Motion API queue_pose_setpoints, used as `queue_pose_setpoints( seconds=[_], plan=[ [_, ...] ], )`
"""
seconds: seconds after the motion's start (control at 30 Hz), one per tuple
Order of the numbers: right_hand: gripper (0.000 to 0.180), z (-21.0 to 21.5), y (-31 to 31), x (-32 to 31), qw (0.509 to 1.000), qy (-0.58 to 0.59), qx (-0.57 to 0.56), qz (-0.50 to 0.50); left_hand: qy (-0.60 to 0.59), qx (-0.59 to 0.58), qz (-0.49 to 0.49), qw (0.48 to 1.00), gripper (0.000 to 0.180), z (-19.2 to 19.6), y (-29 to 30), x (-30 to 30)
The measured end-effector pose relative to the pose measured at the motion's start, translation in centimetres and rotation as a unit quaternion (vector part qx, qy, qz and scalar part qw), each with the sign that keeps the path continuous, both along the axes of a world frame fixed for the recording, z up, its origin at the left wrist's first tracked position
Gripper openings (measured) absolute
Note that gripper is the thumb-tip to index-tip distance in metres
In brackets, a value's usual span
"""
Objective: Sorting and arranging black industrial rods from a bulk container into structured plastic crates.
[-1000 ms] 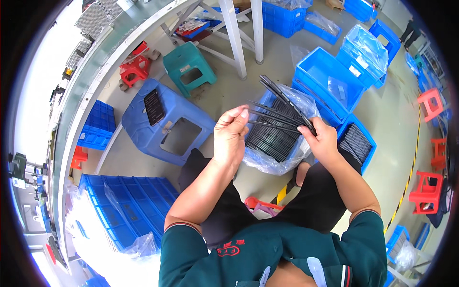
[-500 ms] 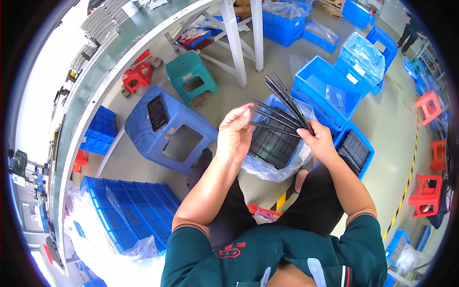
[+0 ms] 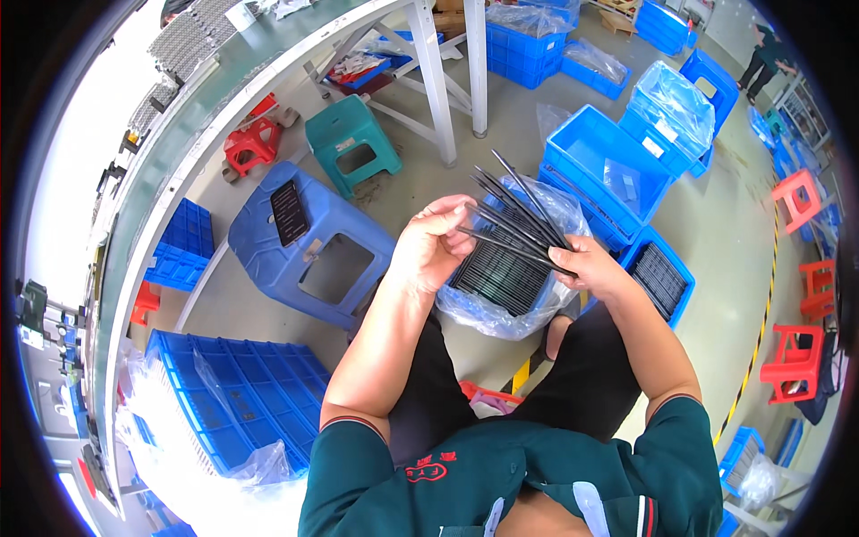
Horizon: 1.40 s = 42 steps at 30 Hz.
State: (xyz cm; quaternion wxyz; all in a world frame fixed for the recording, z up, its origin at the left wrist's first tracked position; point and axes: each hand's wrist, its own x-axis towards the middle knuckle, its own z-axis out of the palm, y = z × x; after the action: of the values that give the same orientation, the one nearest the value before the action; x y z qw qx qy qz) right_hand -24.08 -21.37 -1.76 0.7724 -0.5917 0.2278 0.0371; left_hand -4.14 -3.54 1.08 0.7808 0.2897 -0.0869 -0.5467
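A fanned bunch of thin black rods (image 3: 523, 215) is gripped near its lower right end by my right hand (image 3: 586, 266), its fingers wrapped round them. My left hand (image 3: 434, 237) is closed in a pinch at the far left tips of a few of these rods. Below both hands stands a bin lined with clear plastic (image 3: 479, 320), with many more black rods (image 3: 501, 282) laid side by side in it. Parts of the bin are hidden by the held bunch and my hands.
To the right are a blue crate (image 3: 684, 291) of dark rods and a blue bin (image 3: 582, 143). At left are a blue stool (image 3: 259, 242) with a black phone-like slab (image 3: 289, 213), a green stool (image 3: 349, 134) and stacked blue crates (image 3: 259, 394). A workbench (image 3: 206, 116) runs along the left.
The bunch of rods has spread and tilted, its upper ends shifting left and down. Both hands have moved slightly, the left one still at the rod tips. The whole view has shifted a little.
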Motion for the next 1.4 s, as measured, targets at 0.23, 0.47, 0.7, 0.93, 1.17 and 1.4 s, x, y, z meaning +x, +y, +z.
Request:
queue_pose_setpoints(
  seconds=[0.23,0.47,0.7,0.93,1.17,1.4],
  plan=[
    [0.024,-0.1,0.2,-0.1,0.995,0.009,0.093,0.022,-0.053,0.073,0.078,0.993,0.012,-1.2,0.3,1.5],
    [0.024,0.2,0.6,0.2,0.998,0.022,-0.017,-0.050,-0.065,0.152,0.153,0.974,0.017,-3.1,0.2,0.8],
    [0.024,0.9,0.6,-0.1,0.994,0.016,-0.082,-0.068,-0.063,0.090,0.142,0.984,0.015,-1.7,0.8,1.2],
    [0.020,1.8,0.6,-0.4,0.990,-0.004,-0.116,-0.083,-0.058,0.019,0.095,0.994,0.012,-1.7,0.9,1.2],
    [0.025,1.6,0.8,-0.2,0.978,0.027,-0.195,-0.060,-0.035,-0.001,0.121,0.992,0.018,-2.6,0.0,1.4],
    [0.028,1.3,0.8,-0.1,0.969,0.034,-0.236,-0.062,-0.059,0.033,0.141,0.988,0.018,-2.3,-0.3,1.1]
  ],
)
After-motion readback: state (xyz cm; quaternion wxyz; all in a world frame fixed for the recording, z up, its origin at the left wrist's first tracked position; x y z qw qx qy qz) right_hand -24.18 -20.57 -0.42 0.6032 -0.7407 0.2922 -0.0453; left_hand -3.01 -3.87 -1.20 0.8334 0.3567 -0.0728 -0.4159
